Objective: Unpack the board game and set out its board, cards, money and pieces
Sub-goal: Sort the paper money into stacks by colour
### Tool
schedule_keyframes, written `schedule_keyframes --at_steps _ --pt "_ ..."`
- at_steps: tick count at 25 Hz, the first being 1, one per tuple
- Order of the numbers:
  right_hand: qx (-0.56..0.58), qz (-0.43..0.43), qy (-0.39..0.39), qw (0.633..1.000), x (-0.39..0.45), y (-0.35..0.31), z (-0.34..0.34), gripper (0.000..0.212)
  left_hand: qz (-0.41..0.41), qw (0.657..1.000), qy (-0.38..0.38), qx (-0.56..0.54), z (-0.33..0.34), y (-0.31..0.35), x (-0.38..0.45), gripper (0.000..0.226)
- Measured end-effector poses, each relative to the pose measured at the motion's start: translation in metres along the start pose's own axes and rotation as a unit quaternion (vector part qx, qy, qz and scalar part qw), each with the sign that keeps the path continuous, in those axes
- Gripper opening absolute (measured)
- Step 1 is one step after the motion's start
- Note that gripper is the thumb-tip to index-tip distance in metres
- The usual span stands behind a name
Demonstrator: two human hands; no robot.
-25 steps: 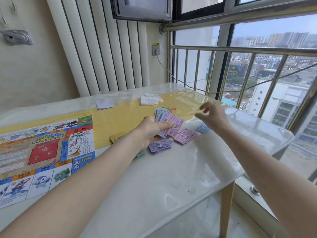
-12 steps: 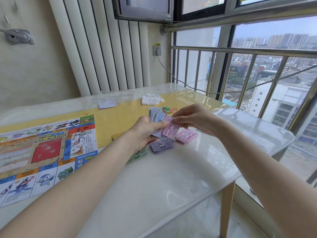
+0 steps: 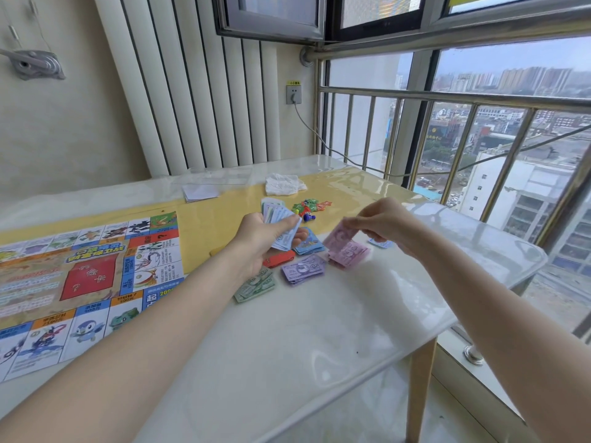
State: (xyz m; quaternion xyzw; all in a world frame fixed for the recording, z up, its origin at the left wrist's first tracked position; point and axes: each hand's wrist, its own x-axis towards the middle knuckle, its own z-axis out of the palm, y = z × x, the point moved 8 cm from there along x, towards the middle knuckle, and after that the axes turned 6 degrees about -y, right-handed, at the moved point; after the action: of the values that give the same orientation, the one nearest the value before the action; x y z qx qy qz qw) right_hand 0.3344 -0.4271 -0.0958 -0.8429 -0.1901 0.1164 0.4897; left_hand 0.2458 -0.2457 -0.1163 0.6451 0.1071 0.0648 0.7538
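Observation:
My left hand (image 3: 259, 241) grips a fanned stack of play money (image 3: 279, 222) above the table. My right hand (image 3: 385, 223) pinches one pink note (image 3: 339, 235) just over the pink money pile (image 3: 350, 252). Beside it lie a purple pile (image 3: 303, 269), a green pile (image 3: 256, 286) and a pale blue note (image 3: 380, 243). A blue card deck (image 3: 309, 243) and a red card deck (image 3: 279, 259) lie under my left hand. The board (image 3: 83, 276) is spread flat at the left. Small coloured pieces (image 3: 310, 207) sit behind the money.
A crumpled white tissue (image 3: 284, 184), a small white paper stack (image 3: 200, 192) and a clear plastic bag (image 3: 220, 174) lie at the back of the glossy table (image 3: 287, 346). The table's right edge (image 3: 499, 276) runs close to the window railing (image 3: 447, 148).
My right hand came in to the stack in my left hand, took a pink note off it and carried it right, down over the pink pile.

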Motion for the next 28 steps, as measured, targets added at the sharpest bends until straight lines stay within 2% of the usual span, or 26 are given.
schedule_keyframes --at_steps 2,4,6,8,9,11,13,15,17,21,23,26,28 --pt "-0.155 0.016 0.007 0.988 0.000 0.010 -0.001 0.023 -0.009 1.000 0.000 -0.004 -0.004 -0.003 -0.002 0.009" --pt "-0.310 0.021 0.009 0.950 -0.001 0.013 0.004 0.023 -0.018 1.000 -0.010 0.000 -0.001 -0.006 -0.003 0.009" --pt "-0.367 0.005 0.047 0.929 -0.003 0.001 0.003 0.029 -0.026 0.999 -0.028 0.009 0.005 -0.008 -0.006 0.009" --pt "-0.294 -0.039 0.083 0.951 -0.007 -0.020 -0.001 0.031 -0.027 0.998 -0.052 0.030 0.011 -0.008 -0.010 0.009" --pt "-0.211 -0.059 0.061 0.974 -0.007 -0.029 0.003 0.034 -0.024 0.997 -0.065 0.038 0.013 -0.008 -0.011 0.010" --pt "-0.062 -0.073 -0.059 0.994 -0.013 -0.045 0.024 0.036 -0.009 0.995 -0.089 0.048 0.017 -0.006 -0.013 0.012" --pt "-0.052 -0.064 -0.149 0.985 -0.020 -0.054 0.046 0.027 0.008 0.991 -0.114 0.072 0.021 -0.003 -0.016 0.012" --pt "-0.061 -0.060 -0.175 0.981 -0.021 -0.054 0.057 0.019 0.016 0.984 -0.142 0.104 0.025 0.000 -0.019 0.010" --pt "-0.037 -0.057 -0.170 0.983 -0.018 -0.052 0.059 0.018 -0.005 0.979 -0.174 0.104 0.026 0.001 -0.024 0.011" --pt "-0.001 -0.073 -0.129 0.989 -0.014 -0.055 0.049 0.016 -0.090 0.960 -0.261 -0.049 0.025 -0.003 -0.032 0.027" --pt "-0.004 -0.089 -0.122 0.988 -0.014 -0.057 0.047 0.014 -0.083 0.964 -0.247 -0.047 0.020 -0.004 -0.030 0.026" --pt "0.005 -0.093 -0.123 0.988 -0.013 -0.054 0.047 0.012 -0.043 0.990 -0.134 0.029 0.002 -0.001 -0.020 0.025" --pt "0.017 -0.092 -0.123 0.988 -0.012 -0.052 0.047 0.009 -0.028 0.994 -0.091 0.054 -0.004 0.003 -0.016 0.027"
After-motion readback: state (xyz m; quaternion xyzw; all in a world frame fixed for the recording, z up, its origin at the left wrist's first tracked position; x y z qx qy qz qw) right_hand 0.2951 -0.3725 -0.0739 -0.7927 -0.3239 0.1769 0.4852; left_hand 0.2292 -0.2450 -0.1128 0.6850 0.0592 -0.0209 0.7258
